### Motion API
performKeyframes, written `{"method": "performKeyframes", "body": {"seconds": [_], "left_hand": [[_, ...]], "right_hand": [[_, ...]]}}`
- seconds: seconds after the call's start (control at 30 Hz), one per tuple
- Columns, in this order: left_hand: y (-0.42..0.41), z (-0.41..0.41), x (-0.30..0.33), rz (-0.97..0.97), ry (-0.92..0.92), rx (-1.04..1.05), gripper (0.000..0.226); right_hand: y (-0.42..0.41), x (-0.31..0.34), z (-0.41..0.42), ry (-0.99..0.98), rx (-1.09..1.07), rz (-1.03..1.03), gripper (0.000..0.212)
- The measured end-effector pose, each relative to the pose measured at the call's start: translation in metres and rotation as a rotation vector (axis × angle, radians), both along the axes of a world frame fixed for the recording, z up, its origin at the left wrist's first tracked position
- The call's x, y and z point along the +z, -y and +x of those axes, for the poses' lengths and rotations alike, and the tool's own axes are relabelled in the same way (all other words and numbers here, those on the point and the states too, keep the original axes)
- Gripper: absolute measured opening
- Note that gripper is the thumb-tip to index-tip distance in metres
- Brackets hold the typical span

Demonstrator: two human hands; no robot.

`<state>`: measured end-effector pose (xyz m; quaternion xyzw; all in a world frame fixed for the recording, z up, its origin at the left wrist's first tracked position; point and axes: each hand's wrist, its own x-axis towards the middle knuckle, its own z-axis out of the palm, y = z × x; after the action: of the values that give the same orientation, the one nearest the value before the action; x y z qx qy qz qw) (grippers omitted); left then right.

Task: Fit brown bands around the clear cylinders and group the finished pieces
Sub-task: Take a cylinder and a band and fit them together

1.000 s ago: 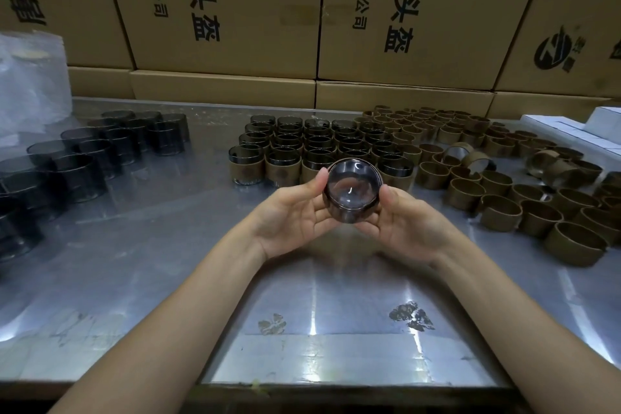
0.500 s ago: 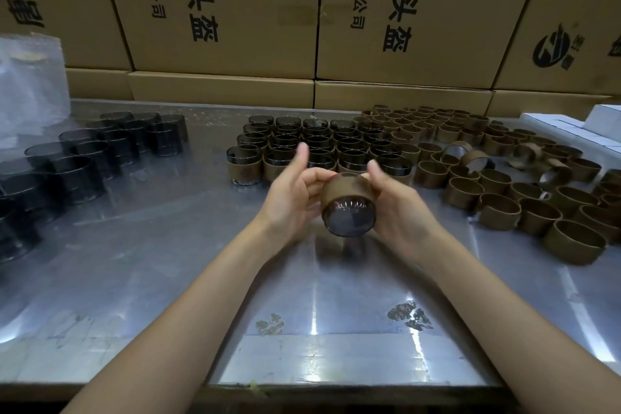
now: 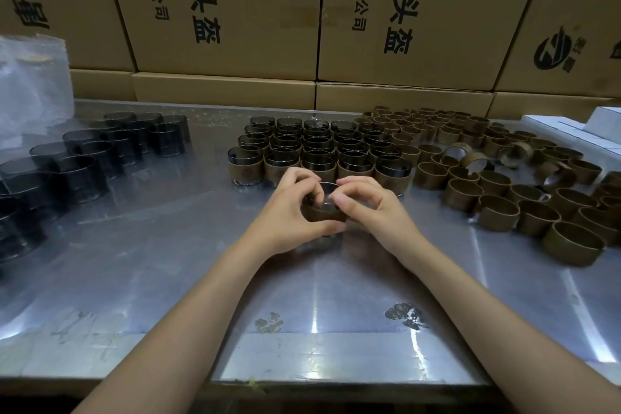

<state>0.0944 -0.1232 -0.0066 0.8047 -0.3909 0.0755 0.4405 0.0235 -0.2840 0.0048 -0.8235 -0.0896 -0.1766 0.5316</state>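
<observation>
A clear cylinder with a brown band [image 3: 323,209] stands upright on the metal table [image 3: 161,272], just in front of the finished group. My left hand [image 3: 291,209] curls round its left side. My right hand [image 3: 368,208] curls round its right side, thumb and fingertips at the rim. The finished banded cylinders [image 3: 316,149] stand in rows behind my hands. Bare clear cylinders [image 3: 80,161] are grouped at the left. Loose brown bands [image 3: 504,178] cover the right side of the table.
Stacked cardboard boxes [image 3: 235,10] wall off the back of the table. A clear plastic bag [image 3: 30,84] sits at the far left. White flat boxes [image 3: 571,128] lie at the far right. The table's front edge runs under my forearms.
The banded cylinder was held up tilted toward me; now it stands upright on the table in front of the finished rows, both hands still round it.
</observation>
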Motion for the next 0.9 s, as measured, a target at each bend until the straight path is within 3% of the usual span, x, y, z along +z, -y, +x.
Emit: {"method": "performKeyframes", "body": {"seconds": [0.1, 0.2, 0.3, 0.37, 0.57, 0.9], "left_hand": [[-0.004, 0.004, 0.0, -0.023, -0.001, 0.086, 0.044], [-0.011, 0.011, 0.002, -0.059, -0.066, 0.218, 0.063], [-0.022, 0.019, 0.004, -0.085, -0.094, 0.328, 0.078], [-0.03, 0.024, 0.003, -0.086, -0.101, 0.392, 0.082], [-0.049, 0.037, -0.001, -0.156, -0.136, 0.537, 0.081], [-0.052, 0.05, -0.005, -0.228, -0.32, 0.556, 0.079]], "right_hand": [[0.004, 0.0, 0.003, 0.034, -0.081, 0.068, 0.01], [0.016, -0.003, 0.007, 0.112, -0.346, -0.036, 0.013], [0.031, -0.008, 0.009, 0.15, -0.633, -0.17, 0.028], [0.039, -0.01, 0.01, 0.113, -0.715, -0.196, 0.043], [0.046, -0.019, 0.016, -0.047, -0.681, -0.197, 0.062], [0.047, -0.019, 0.016, -0.148, -0.614, -0.227, 0.067]]}}
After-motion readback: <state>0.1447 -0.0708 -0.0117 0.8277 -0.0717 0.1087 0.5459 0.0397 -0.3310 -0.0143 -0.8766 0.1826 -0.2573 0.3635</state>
